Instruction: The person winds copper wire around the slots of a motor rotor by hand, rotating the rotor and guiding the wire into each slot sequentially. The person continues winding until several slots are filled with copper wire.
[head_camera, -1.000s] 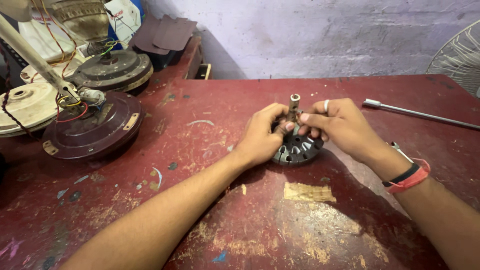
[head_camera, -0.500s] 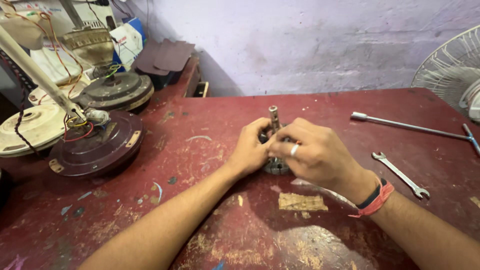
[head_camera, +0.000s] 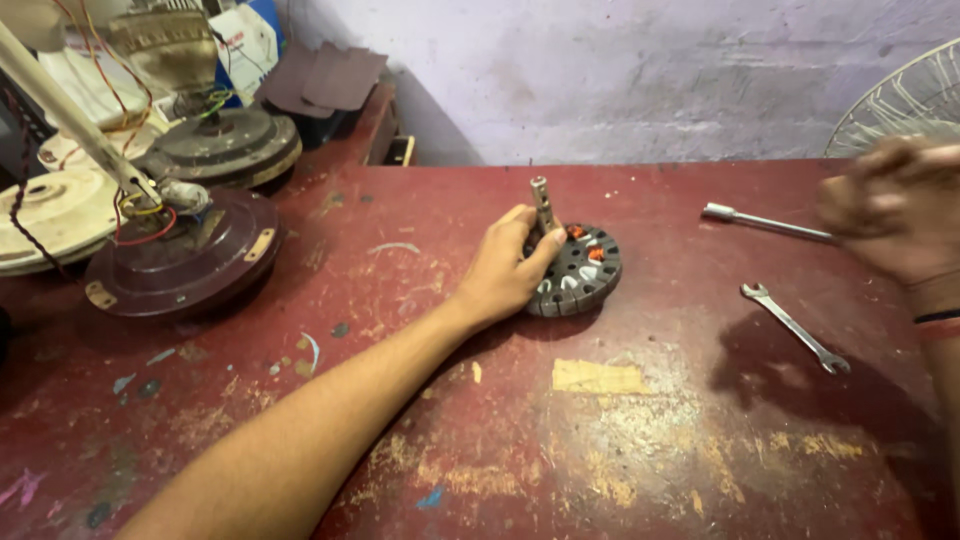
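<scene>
A round dark fan stator (head_camera: 578, 272) with orange winding bits and an upright metal shaft lies on the red worn table (head_camera: 600, 450). My left hand (head_camera: 505, 272) grips its left side, thumb resting against the base of the shaft. My right hand (head_camera: 893, 205) is lifted off to the far right, blurred in motion above the table, near a long socket wrench (head_camera: 765, 223). Whether it holds anything cannot be made out. A small open-ended spanner (head_camera: 794, 327) lies below that hand.
Several ceiling fan motor housings with loose wires, one dark brown (head_camera: 180, 262), one cream (head_camera: 45, 215), crowd the left edge. A fan guard (head_camera: 905, 100) stands at the back right by the pale wall. A patch of tape (head_camera: 598, 377) is stuck on the table.
My right hand has let go of the stator and swung away to the right. My left hand stays on the stator. The camera view has shifted left.
</scene>
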